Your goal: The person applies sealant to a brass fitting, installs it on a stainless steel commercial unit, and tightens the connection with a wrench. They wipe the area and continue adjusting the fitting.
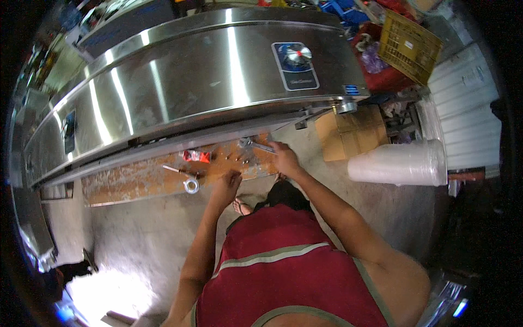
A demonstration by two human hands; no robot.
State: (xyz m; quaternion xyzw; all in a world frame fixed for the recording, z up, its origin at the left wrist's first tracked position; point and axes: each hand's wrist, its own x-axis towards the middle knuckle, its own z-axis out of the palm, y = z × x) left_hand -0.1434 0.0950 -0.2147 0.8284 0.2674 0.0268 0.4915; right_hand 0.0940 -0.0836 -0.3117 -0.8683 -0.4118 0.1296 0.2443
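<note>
My right hand is closed round the handle of an adjustable wrench, whose head points left over a worn brown board. My left hand hangs by the board's near edge with its fingers curled; whatever they may hold is hidden. On the board, left of the wrench, lie several small metal fittings and a red-and-white tube. Further left are a screwdriver and a roll of white tape.
A long stainless steel appliance with a control knob stands across the far side, over the board. To the right are a cardboard box, a roll of clear wrap and a yellow crate. My foot rests on the concrete floor.
</note>
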